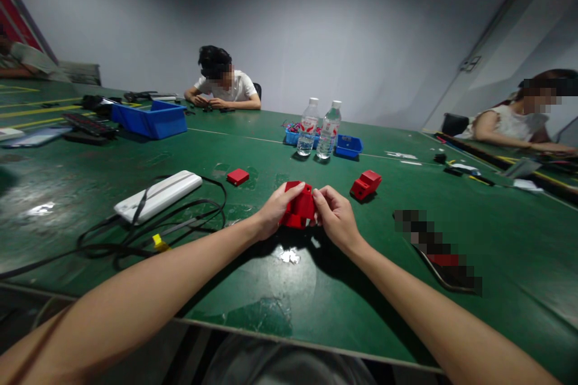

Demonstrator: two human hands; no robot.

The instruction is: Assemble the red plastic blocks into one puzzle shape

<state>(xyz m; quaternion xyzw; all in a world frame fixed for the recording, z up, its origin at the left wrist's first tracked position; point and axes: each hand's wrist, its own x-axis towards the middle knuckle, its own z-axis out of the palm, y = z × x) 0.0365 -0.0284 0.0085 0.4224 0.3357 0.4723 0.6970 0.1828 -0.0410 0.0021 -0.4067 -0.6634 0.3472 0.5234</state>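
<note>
My left hand [276, 209] grips a red block-like part [297, 206] with small dark holes, held just above the green table [253, 289]. The thumb lies across its top face. At the part's right edge is my right hand [334, 215], its thumb and forefinger pinched together; what sits between those fingertips is too small to make out. Beyond the right hand rests another red part [365, 184], stepped in shape. A flat red square piece [238, 177] lies on the table to the left of my hands.
A white power bank [158, 195] with black cables [217, 207] lies at left. Two water bottles [308, 126] stand ahead, beside a small blue tray [348, 146]. Farther left is a blue bin [151, 119]. A dark blurred slab [436, 252] lies at right. Other people sit around the table.
</note>
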